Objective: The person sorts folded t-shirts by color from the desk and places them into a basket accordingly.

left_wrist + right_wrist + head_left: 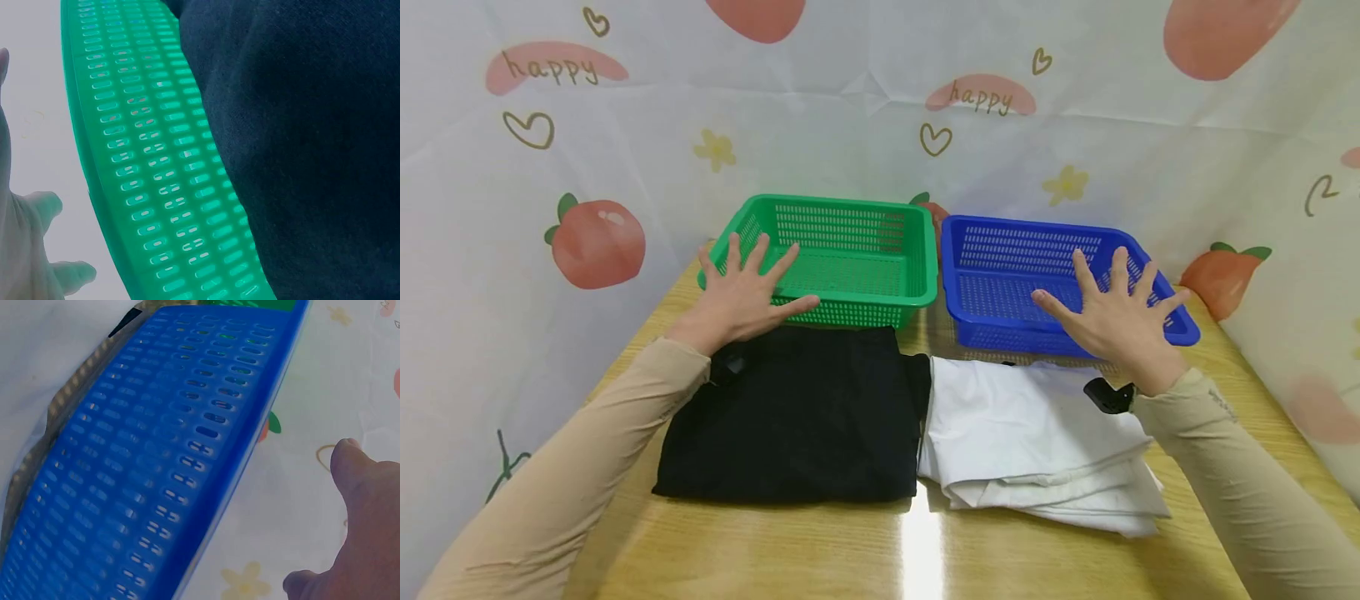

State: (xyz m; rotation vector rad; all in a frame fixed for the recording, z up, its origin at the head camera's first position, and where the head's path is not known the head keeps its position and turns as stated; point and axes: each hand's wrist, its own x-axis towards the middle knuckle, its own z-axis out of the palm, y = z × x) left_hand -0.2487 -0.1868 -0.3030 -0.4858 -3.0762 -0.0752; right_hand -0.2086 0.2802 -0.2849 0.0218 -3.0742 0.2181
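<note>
My left hand (735,293) is spread with straight fingers, overlapping the front left of the green basket (917,287) in the head view. Below it lies a black folded cloth (797,417), which also fills the right side of the left wrist view. My right hand (1122,321) has its fingers fanned wide over the front right of the blue basket (1000,329). Under that wrist rests a white folded cloth stack (1022,425), its layers showing along the near edge. Both hands hold nothing, and the baskets show bare mesh floors.
A wooden table (760,550) carries the baskets and cloths. Behind and to the sides hangs a white printed curtain (835,142) with fruit, hearts and flowers. The two baskets stand side by side at the back, close to the curtain, with a narrow gap between them.
</note>
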